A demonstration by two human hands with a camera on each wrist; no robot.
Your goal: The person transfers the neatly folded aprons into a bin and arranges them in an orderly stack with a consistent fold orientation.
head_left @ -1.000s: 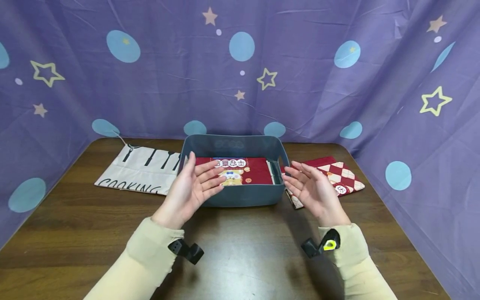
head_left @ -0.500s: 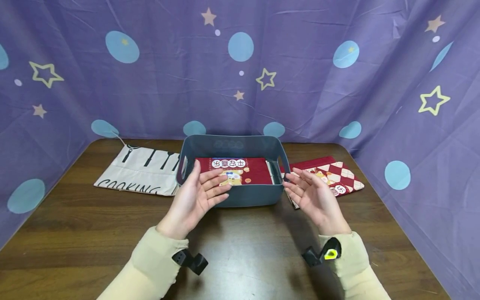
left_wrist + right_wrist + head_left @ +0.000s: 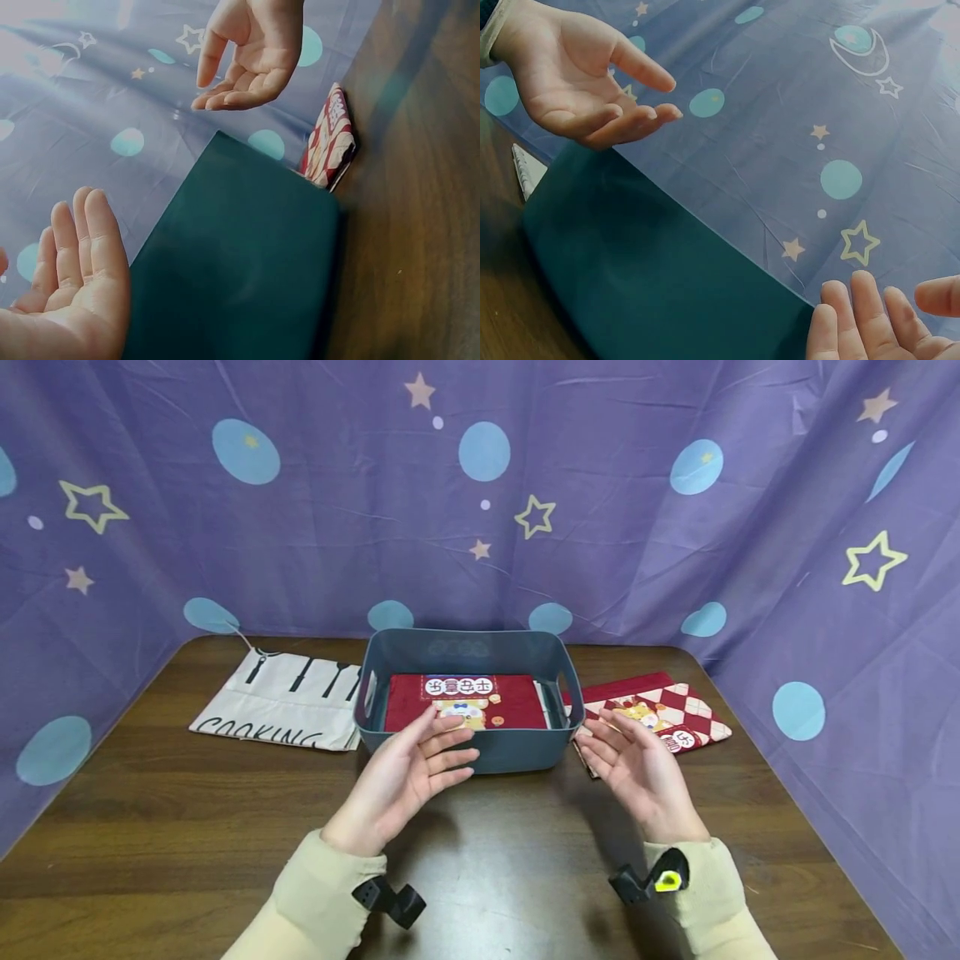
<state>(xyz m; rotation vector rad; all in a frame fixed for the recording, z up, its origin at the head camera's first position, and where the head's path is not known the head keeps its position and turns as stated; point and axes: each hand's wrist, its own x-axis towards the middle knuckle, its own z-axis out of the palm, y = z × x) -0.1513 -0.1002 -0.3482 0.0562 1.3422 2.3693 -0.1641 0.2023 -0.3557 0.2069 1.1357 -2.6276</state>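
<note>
Both hands hover over the table in front of a blue-grey plastic basket, palms turned toward each other. Relaxed and holding nothing, the left hand overlaps the basket's front left wall in the head view. The right hand is just as loose and bare, its fingertips near the basket's front right corner. Inside the basket lies a folded red cloth with a cartoon bear and white lettering discs. To the right, a folded red and cream checked cloth is partly covered by the right hand in this view.
A folded white cloth printed with black utensils and "COOKING" lies left of the basket. Behind the wooden table hangs a purple curtain with stars and dots. Each wrist carries a small black camera.
Both hands have drawn back toward the person, the left also shifting right. More of the basket and the red cloth shows now. The basket and cloths have stayed put.
</note>
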